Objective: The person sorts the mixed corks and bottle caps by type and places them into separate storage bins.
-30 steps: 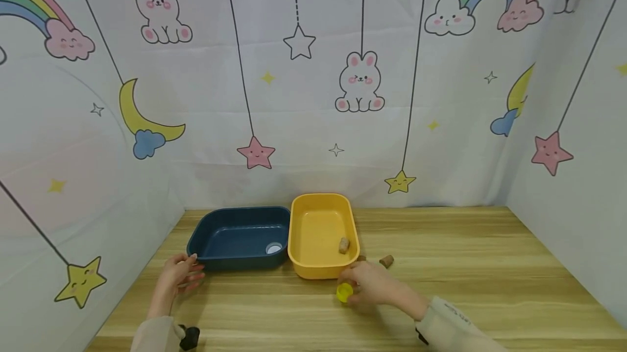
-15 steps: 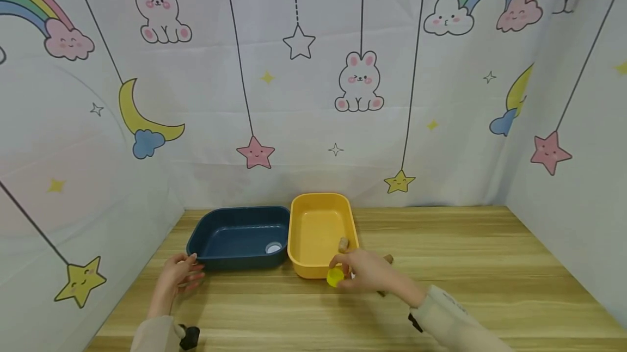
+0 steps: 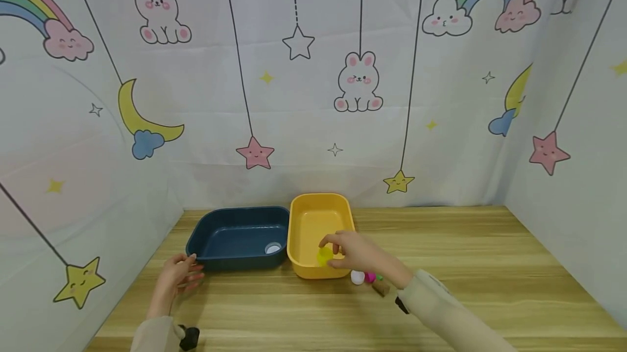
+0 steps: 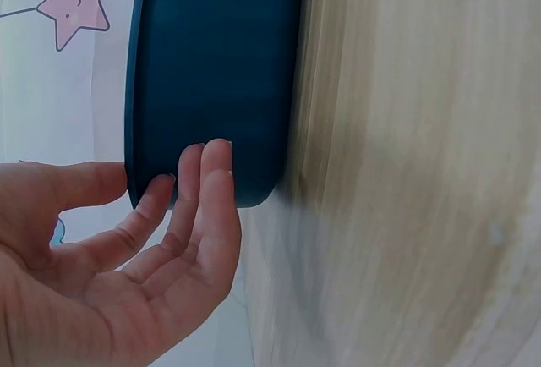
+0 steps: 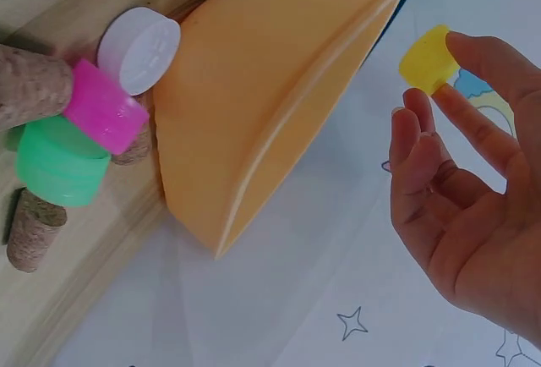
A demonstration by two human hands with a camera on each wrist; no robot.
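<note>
Yellow cap (image 5: 425, 58) sits pinched between the thumb and index finger of the right hand (image 3: 358, 251), raised over the near part of the yellow bin (image 3: 315, 272), clear of its rim. The left hand (image 3: 180, 272) lightly pinches the blue bin (image 3: 235, 265) at its near left corner. Work seems partway along: 1 white piece (image 3: 273, 247) lies in the blue bin's near right part. Still out on the table (image 3: 441, 286), near the yellow bin's right side, are 1 white cap (image 5: 139, 50), 1 pink cap (image 5: 106, 105), 1 green cap (image 5: 61, 162) and at least 3 corks (image 5: 32, 88), so much appears undone.
</note>
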